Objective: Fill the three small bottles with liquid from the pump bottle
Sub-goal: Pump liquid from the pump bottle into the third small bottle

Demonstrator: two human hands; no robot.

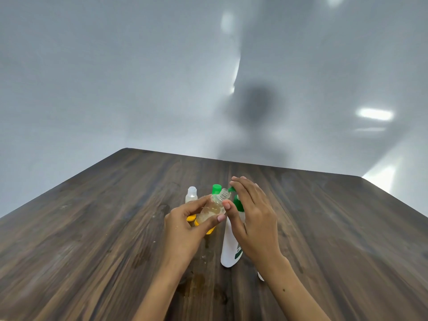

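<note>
My left hand (185,224) holds a small clear bottle (214,206), tilted, with its open threaded neck right under the green nozzle of the pump bottle (229,247). Some yellowish liquid shows inside it. My right hand (252,218) lies over the green pump head, fingers flat on top, and hides most of it. The pump bottle is tall, white and upright. Behind stand a small clear uncapped bottle (191,195) and a small bottle with a green cap (216,189). Yellow caps (191,218) lie partly hidden under my left hand.
The dark wood table (97,228) stretches wide on both sides, with wet smears (199,281) near the front. A plain grey wall rises behind the far edge. A small white object (260,276) peeks out under my right forearm.
</note>
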